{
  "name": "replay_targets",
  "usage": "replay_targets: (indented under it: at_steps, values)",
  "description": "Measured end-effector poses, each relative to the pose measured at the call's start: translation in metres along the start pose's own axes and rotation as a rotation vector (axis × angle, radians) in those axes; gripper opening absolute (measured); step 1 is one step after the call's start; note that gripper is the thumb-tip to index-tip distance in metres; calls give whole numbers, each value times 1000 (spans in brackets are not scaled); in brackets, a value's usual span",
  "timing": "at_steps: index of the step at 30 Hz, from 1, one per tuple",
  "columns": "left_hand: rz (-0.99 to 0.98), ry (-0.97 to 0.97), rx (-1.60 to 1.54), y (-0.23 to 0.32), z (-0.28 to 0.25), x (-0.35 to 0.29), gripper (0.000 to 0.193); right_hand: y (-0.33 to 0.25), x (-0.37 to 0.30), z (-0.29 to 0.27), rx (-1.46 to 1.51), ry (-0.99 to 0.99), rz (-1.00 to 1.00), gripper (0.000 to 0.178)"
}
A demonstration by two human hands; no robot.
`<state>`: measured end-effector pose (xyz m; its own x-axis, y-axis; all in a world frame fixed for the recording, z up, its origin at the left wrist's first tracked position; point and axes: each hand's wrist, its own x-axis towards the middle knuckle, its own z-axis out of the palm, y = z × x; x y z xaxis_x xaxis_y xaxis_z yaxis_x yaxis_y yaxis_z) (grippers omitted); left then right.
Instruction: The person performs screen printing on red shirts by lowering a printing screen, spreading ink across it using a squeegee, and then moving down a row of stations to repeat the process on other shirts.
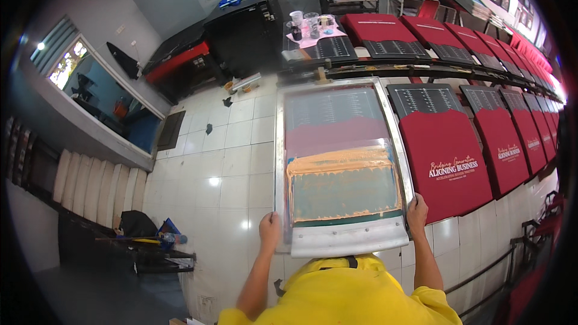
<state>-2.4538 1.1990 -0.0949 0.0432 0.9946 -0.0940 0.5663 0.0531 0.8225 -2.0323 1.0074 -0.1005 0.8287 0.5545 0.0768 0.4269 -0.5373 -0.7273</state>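
Observation:
A metal-edged screen printing frame (279, 144) is in front of me, over a platen with a dark red shirt seen through its mesh. Orange ink (337, 165) is smeared around a greenish-grey area on its near half. Across the frame's near end runs a white bar (349, 238) with small bolts. My left hand (270, 229) is closed on the frame's left side near that end. Opposite it, my right hand (416, 210) grips the right side, with the fingers partly hidden.
Right of the frame, a row of platens carries dark red shirts (445, 144) with white and gold prints. Another row of shirts (379, 27) lies beyond. Cups (311, 21) stand on a pink cloth at the far side. Black cabinets (244, 36) and a doorway are left.

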Motion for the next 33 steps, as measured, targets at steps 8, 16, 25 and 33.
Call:
replay_targets:
  at_steps: [8,16,25,33]
  values:
    - [-47,78,-88,36,-15,-9,34,15,2,-11,158,-57,19,28]
    - [-89,39,-202,22,-53,20,35,-46,-11,-14,270,-26,65,27]
    - [-127,43,-244,-41,-170,121,42,-174,-47,88,303,42,-50,26]
    - [-61,104,-205,-108,-315,206,38,-302,-98,225,336,-62,-56,32]
